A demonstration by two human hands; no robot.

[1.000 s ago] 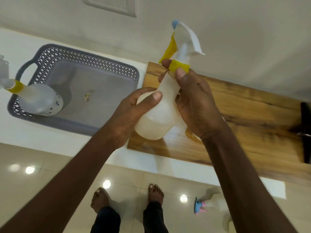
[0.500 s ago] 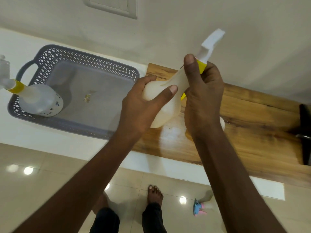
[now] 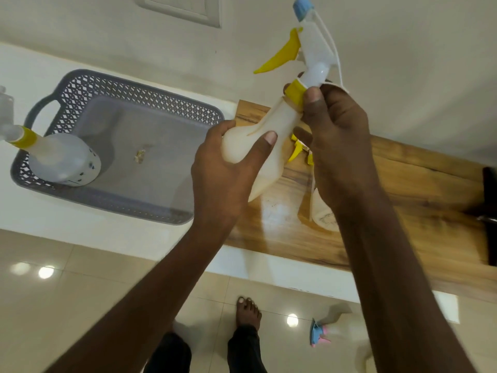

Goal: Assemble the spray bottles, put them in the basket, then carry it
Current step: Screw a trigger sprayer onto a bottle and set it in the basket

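We see the left hand [image 3: 223,168] wrapped around the body of a spray bottle [image 3: 258,146], held tilted above the wooden board [image 3: 403,189] on the worktop [image 3: 80,216]. The right hand [image 3: 336,135] pinches its yellow collar [image 3: 294,91] below the trigger head [image 3: 309,49]. Another assembled bottle [image 3: 64,162] stands in the grey basket [image 3: 139,95], at its left end.

Both bare forearms reach up and forward, close together. The left hand [image 3: 226,168] is curled, thumb across the front and pointing right. The right hand [image 3: 336,135], higher, pinches with thumb and fingertips.
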